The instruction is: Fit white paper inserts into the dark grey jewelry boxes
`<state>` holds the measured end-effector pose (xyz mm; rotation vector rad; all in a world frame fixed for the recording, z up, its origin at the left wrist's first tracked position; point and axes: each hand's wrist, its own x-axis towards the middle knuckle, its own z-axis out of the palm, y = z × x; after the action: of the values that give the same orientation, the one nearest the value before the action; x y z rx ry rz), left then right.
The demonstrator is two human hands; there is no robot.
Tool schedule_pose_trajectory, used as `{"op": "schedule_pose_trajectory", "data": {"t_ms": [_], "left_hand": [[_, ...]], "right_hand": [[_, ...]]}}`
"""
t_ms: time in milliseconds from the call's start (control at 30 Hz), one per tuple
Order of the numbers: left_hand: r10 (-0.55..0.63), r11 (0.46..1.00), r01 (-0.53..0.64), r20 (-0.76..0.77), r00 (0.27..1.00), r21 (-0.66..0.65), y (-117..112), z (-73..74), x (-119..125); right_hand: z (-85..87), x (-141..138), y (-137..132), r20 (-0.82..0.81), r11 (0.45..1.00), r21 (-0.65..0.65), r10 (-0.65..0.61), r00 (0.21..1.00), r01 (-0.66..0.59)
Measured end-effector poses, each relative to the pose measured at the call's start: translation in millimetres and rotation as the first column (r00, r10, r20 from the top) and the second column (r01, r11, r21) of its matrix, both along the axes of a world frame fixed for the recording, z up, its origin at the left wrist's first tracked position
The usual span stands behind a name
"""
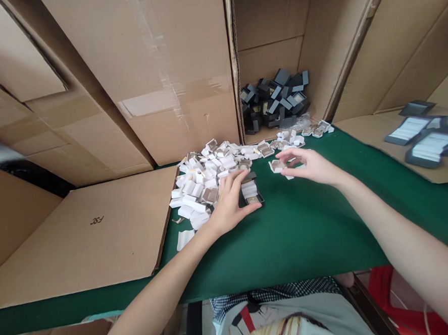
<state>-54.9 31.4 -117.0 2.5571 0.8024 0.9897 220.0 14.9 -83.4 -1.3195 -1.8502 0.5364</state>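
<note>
My left hand (230, 200) grips a small dark hinged box (251, 190), which stands open on the green table with a white lining inside. The thumb presses its near edge while the fingers reach round its left side. To the right, my right hand (307, 165) holds a small folded white card insert (276, 165) between thumb and fingers, low over the table. A heap of similar white folded inserts (202, 179) lies directly left of and behind the left hand. Some inserts show beige inner faces.
A large carton (271, 19) at the back holds a pile of small dark boxes (279, 97). Longer dark boxes with white contents (410, 129) lie on cardboard at right. A flat cardboard sheet (78, 244) covers the table's left. Tall cardboard walls (170, 58) rise behind.
</note>
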Motion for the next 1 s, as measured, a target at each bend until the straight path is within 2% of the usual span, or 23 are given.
{"op": "schedule_pose_trajectory", "data": {"t_ms": [33,100,200,300,400,500,567,667,767,833,933,1000], "left_hand": [[0.011,1.0,-0.012,0.029,1.0,0.029,-1,1.6,0],[0.021,0.996,-0.03,0.095,0.995,0.09,-3,4.6,1],[0.005,0.986,-0.038,0.194,0.981,0.164,-6,7.0,1],[-0.004,0.98,-0.049,0.269,0.963,0.191,-7,6.5,1],[-0.013,0.974,-0.062,0.327,0.945,0.218,-7,5.2,0],[-0.021,0.97,-0.064,0.344,0.939,0.233,-6,4.4,1],[-0.024,0.973,-0.054,0.333,0.943,0.223,-4,3.9,1],[-0.025,0.979,-0.042,0.325,0.945,0.198,-2,2.2,2],[-0.027,0.984,-0.034,0.334,0.942,0.175,-1,0.1,2],[-0.015,0.987,-0.04,0.337,0.941,0.154,-1,-0.5,2],[0.033,0.989,-0.084,0.363,0.931,0.124,-3,0.4,2],[0.061,0.99,-0.106,0.394,0.917,0.093,-4,1.5,2]], "right_hand": [[2.5,-6,-3,-0.162,0.999,-0.029,0.021,0.987,-0.026],[5.0,-18,-8,-0.446,0.985,-0.103,0.079,0.891,-0.139],[2.6,-38,-14,-0.684,0.897,-0.215,0.143,0.715,-0.385],[-4.8,-58,-18,-0.789,0.817,-0.258,0.131,0.6,-0.516],[-12.7,-73,-20,-0.843,0.789,-0.276,0.075,0.532,-0.549],[-17.5,-81,-21,-0.866,0.764,-0.291,0.046,0.498,-0.575],[-18.6,-82,-21,-0.858,0.754,-0.297,0.058,0.51,-0.586],[-18.3,-81,-21,-0.806,0.775,-0.308,0.095,0.584,-0.552],[-16.8,-83,-23,-0.702,0.843,-0.31,0.109,0.704,-0.44],[-15.4,-85,-26,-0.599,0.911,-0.279,0.083,0.796,-0.305],[-13.2,-88,-33,-0.436,0.99,-0.096,0.053,0.898,-0.105],[-12.4,-88,-37,-0.288,0.997,0.068,0.056,0.956,-0.037]]}}
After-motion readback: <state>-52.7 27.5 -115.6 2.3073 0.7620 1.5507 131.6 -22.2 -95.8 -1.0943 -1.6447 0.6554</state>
